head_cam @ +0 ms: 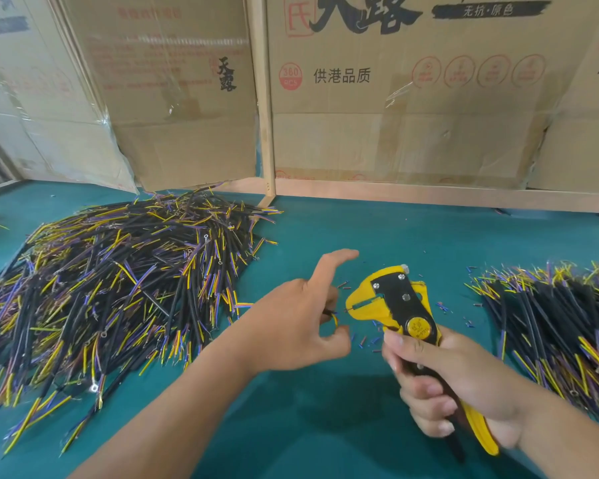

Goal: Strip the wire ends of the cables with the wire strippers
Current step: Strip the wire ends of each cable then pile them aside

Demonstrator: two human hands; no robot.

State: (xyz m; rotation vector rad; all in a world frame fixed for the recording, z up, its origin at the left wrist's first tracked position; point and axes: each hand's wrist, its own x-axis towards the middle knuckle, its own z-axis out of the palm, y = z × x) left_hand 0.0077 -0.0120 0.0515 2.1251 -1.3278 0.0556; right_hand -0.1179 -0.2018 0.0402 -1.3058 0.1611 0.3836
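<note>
Wire strippers (395, 305) gripped in right hand (443, 378); left hand (291, 323) pinches a yellow wire end (335, 319) beside them, forefinger raised

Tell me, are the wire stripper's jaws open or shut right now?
Open: a gap shows between the jaws of the wire strippers, gripped by the right hand.

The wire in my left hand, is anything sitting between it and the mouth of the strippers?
Nothing visible does. The left hand pinches a short wire whose tip points toward the wire strippers gripped by the right hand. Only open air lies between them, above the green mat littered with insulation scraps.
</note>
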